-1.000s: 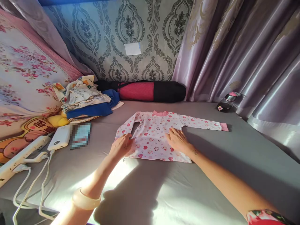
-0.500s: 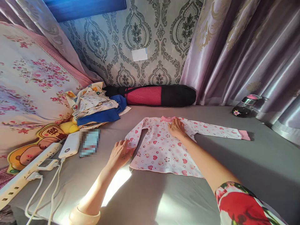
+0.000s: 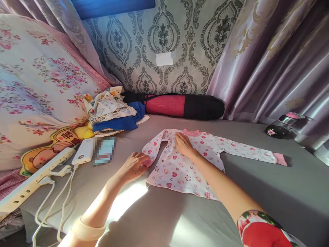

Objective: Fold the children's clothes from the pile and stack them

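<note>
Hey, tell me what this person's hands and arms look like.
The left hand is gloveless, with small dark marks and a smooth cream bangle on the forearm. The right hand is gloveless too; its arm has a red, green and white patterned sleeve.

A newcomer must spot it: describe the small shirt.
Find the grey sheet below the patterned wall. Near its middle lies a white long-sleeved shirt, the left hand at one cuff, the right hand by its pink collar. Unlike the stacked clothes to the left, it is spread out and printed with red hearts.
</note>
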Motion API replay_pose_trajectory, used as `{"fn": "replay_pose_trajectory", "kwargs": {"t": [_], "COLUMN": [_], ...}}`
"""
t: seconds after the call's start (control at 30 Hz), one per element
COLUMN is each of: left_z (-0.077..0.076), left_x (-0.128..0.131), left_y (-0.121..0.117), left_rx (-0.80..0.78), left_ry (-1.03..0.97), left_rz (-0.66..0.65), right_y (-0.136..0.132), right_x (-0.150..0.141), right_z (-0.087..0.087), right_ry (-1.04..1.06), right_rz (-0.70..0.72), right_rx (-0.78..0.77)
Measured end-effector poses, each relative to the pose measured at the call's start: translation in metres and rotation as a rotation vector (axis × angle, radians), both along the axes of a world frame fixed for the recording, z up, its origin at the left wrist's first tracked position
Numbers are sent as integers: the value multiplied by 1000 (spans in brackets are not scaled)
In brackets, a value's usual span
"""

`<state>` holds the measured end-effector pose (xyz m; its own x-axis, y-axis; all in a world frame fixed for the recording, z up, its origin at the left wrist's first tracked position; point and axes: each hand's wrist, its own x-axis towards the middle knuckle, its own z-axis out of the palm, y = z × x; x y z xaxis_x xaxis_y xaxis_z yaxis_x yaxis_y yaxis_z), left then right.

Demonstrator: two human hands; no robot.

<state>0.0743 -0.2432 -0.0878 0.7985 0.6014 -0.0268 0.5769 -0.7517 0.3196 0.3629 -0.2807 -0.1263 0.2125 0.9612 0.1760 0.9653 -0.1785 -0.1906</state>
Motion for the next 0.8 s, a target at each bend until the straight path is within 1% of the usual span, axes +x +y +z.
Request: {"fn": "replay_pose_trajectory", "kwargs": {"t": [0.07,0.13,0.17,0.23,0.33,0.43,0.5,0.6,0.67,0.73,0.8], "left_z": [0,1,2,7,15,25,30,35,34,30,23], "left_x": [1,2,3,5,9,15,18,23,25,26,27], "left_y": [4,13,19,37,74,113,134,157,168,176,184], "left_rx": [12,-14,-39,-99,-191,-399,-484,-524,-526,-482,-378], "left_ry": [-44,-103,-139,-254,-562,-849,-941,-982,-957,-894,-802], "left_rz": [-14,31,89,266,560,722,790,810,811,830,855], "right_y": [15,29,36,46,52,50,47,44,43,43,44], "right_x": [-8,-12,-12,-11,-11,-13,-16,-20,-22,-23,-24], "right_z": [1,2,2,0,-6,-13,-16,-17,-16,-16,-16], "right_ry": [34,57,69,96,125,139,135,105,86,69,60], "right_rz": [32,29,19,-11,-47,-80,-91,-91,-93,-97,-101], "right_rx": [-17,-28,-36,-55,-71,-67,-50,-37,-36,-21,-11]}}
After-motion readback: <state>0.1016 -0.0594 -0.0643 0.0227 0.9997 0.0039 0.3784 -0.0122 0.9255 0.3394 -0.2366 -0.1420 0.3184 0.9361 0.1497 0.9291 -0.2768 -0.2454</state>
